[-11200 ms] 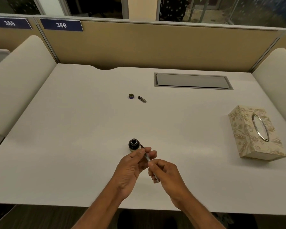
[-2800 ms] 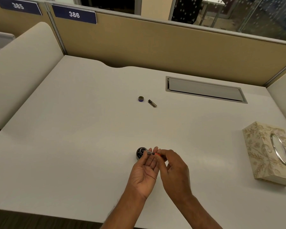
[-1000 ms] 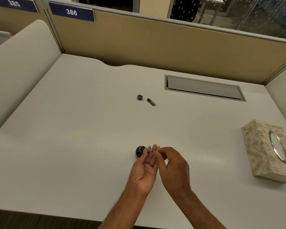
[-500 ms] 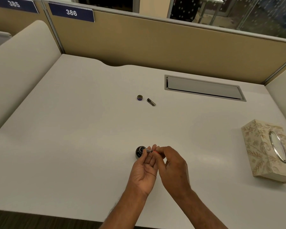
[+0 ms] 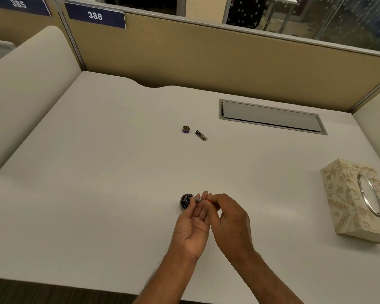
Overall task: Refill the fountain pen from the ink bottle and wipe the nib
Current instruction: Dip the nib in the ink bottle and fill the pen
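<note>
An uncapped dark ink bottle [image 5: 185,202] stands on the white desk [image 5: 97,183] near its front edge. Just right of its mouth my left hand [image 5: 194,222], palm up, holds the front of a slim fountain pen part [image 5: 198,200] at its fingertips. My right hand [image 5: 229,220] pinches the pen's other end, where a bit of red shows. The nib end points at the bottle's mouth; whether it is in the ink is hidden. The bottle's cap [image 5: 185,129] and a short dark pen piece [image 5: 201,135] lie farther back, mid-desk.
A floral tissue box [image 5: 358,198] with a metal-ringed opening sits at the right edge. A grey cable hatch [image 5: 270,116] is set into the desk at the back right. Tan partitions close off the back and cushioned dividers the sides.
Over the last second the hands have stayed by the bottle with the pen between them; only the fingers have shifted slightly. Eleven seconds ago the pen pointed steeply toward me.
</note>
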`<state>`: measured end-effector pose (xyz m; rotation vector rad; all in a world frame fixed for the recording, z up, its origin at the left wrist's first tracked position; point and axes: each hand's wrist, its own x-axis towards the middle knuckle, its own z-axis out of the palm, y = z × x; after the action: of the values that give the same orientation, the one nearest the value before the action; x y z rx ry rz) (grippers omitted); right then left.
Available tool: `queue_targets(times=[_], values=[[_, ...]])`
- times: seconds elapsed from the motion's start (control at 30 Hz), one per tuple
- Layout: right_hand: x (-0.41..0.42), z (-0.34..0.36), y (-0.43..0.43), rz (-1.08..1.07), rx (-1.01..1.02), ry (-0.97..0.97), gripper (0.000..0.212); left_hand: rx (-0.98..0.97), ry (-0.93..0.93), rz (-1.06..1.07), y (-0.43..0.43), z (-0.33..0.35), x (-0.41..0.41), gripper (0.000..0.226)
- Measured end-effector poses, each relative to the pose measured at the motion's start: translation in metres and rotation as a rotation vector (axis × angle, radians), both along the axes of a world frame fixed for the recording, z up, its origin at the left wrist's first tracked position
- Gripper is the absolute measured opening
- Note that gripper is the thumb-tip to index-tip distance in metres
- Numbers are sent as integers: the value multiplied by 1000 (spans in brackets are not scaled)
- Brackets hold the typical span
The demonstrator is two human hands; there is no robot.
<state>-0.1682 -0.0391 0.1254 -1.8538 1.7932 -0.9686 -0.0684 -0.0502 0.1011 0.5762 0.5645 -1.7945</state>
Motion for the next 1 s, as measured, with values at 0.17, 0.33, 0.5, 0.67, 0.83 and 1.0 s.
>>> queue_targets(times=[0.17, 0.33, 0.5, 0.67, 0.83, 1.0], values=[[-1, 3, -1, 1, 14, 5, 3, 3, 15, 0, 0, -3, 0, 26], [-1, 0, 0, 44, 49, -41, 14, 2, 41, 13, 1, -2, -1, 22], [0, -3, -4, 31, 41, -68, 10, 2, 51, 29, 0, 0, -1, 21], [1, -3, -6, 28, 29, -105, 8, -4, 56, 26, -1, 2, -2, 21], [-1, 1, -5, 57, 70, -139, 17, -21, 44, 23, -1, 0, -2, 22], [-3, 0, -6, 39, 72, -147, 10, -30, 33, 25, -1, -2, -2, 21]])
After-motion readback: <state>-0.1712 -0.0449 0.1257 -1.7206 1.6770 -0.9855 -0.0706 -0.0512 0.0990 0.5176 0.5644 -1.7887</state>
